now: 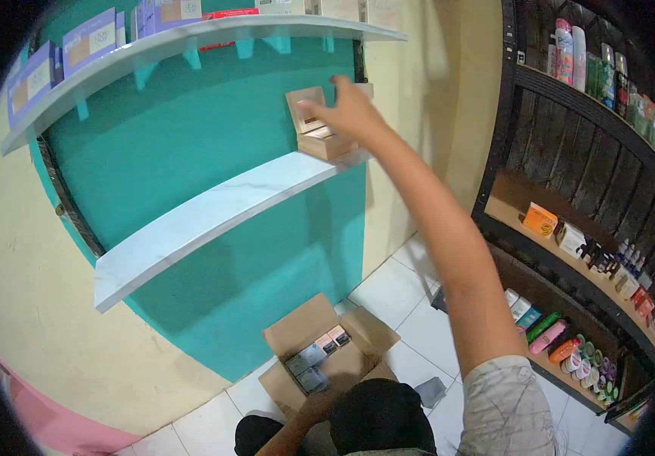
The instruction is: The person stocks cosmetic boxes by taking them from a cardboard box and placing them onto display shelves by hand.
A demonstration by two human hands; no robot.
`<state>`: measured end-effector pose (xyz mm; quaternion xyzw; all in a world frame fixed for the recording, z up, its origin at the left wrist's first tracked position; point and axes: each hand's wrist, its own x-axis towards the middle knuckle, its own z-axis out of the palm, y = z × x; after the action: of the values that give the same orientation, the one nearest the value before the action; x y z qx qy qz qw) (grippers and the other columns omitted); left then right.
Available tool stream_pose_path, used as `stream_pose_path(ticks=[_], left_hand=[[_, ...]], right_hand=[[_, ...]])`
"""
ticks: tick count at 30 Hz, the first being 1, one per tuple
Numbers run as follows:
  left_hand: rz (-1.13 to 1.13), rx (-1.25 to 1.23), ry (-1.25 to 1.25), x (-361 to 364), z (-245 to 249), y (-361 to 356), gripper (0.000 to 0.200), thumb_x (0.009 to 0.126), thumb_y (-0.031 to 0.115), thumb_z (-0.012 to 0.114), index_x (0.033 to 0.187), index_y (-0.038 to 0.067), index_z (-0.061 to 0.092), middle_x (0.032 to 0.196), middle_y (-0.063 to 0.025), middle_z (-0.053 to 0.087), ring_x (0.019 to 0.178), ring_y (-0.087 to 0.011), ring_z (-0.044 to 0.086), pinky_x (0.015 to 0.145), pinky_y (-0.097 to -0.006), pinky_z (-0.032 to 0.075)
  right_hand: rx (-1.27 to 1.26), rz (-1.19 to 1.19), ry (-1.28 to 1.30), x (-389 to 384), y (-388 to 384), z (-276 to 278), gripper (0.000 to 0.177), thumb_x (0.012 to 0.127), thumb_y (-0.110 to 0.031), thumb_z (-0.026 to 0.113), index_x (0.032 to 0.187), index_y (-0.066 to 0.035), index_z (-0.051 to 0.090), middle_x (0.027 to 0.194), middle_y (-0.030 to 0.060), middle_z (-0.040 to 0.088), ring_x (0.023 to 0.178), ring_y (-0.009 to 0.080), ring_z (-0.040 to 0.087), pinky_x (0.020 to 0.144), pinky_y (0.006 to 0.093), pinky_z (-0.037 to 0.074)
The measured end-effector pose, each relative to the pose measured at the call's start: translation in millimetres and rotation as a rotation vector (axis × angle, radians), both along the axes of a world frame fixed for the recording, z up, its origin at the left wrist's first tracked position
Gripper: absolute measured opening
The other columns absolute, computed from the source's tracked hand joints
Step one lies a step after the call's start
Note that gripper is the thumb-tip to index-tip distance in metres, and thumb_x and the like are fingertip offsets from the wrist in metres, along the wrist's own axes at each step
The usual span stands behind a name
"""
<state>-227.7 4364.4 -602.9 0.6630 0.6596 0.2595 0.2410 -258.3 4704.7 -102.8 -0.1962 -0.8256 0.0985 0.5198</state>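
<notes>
right hand (354,114): raised above the far right end of the white lower shelf (213,201), fingers and thumb spread wide, blurred; nothing seen gripped. contact with the goods below cannot be confirmed.

left hand (326,404): low, at the near side of the open cardboard box (302,313) on the tiled floor; partly hidden and dark, so whether it is wide, narrow or holding anything cannot be told.

small display box (318,146): stands on the lower shelf at its right end, pale lid (297,99) raised, directly under the right hand.

dark packets (307,357) and small pinkish boxes (334,337) lie inside the cardboard box.

risks, in this inspector's judgement: the spread fingers could catch the raised lid and tip or drag the display box; sited at the shelf end, it could then go over the edge. the forearm crosses the view, so a nudge could pass unnoticed. a careless knee or hand could crease the open flaps or jostle the packets.
</notes>
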Motion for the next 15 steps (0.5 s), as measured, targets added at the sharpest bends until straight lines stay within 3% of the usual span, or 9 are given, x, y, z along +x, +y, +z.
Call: stream_pose_path(ticks=[3,5,9,12,15], left_hand=[[0.027,-0.194,0.041,1.0,-10.6,3.5,0.037,0.093,0.027,0.045,0.124,0.006,0.050,0.109,-0.0217,0.062,0.101,-0.0382,0.061,0.087,-0.0467,0.048],[0.016,-0.058,0.031,2.8,-1.0,-1.0,0.036,0.093,0.026,0.045,0.123,0.007,0.052,0.109,-0.0214,0.062,0.101,-0.0379,0.061,0.086,-0.0468,0.049],[0.158,-0.060,0.082,6.6,-0.2,-18.4,0.033,0.093,0.024,0.047,0.120,0.008,0.055,0.110,-0.0202,0.062,0.100,-0.0382,0.060,0.086,-0.0474,0.048],[0.204,-0.085,0.069,13.3,4.1,-24.2,0.032,0.092,0.023,0.048,0.118,0.009,0.058,0.109,-0.0201,0.063,0.101,-0.0383,0.060,0.087,-0.0473,0.047],[0.149,-0.062,0.114,15.4,-12.9,-18.1,0.033,0.091,0.024,0.049,0.119,0.009,0.059,0.109,-0.0194,0.063,0.103,-0.0386,0.058,0.090,-0.0467,0.045]], right_hand=[[-0.006,-0.229,-0.279,-28.7,-16.0,10.0,0.089,0.063,-0.058,0.073,0.123,0.003,0.047,0.109,0.0207,0.062,0.105,0.0342,0.060,0.089,0.0433,0.047],[0.045,-0.332,-0.373,-39.1,-18.7,12.1,0.092,0.060,-0.058,0.074,0.125,0.001,0.046,0.110,0.0180,0.063,0.105,0.0338,0.060,0.090,0.0443,0.047],[-0.136,-0.109,-0.353,-23.4,-10.9,39.1,0.083,0.062,-0.056,0.073,0.124,-0.006,0.051,0.112,0.0156,0.064,0.107,0.0327,0.060,0.086,0.0436,0.048],[-0.156,-0.074,-0.652,-26.7,-0.4,38.5,0.095,0.058,-0.060,0.074,0.131,-0.004,0.050,0.117,0.0231,0.061,0.107,0.0368,0.059,0.086,0.0459,0.048],[-0.189,-0.176,-0.996,-26.9,-19.4,38.1,0.091,0.060,-0.060,0.074,0.129,-0.005,0.053,0.124,0.0198,0.058,0.109,0.0359,0.057,0.090,0.0476,0.047]])
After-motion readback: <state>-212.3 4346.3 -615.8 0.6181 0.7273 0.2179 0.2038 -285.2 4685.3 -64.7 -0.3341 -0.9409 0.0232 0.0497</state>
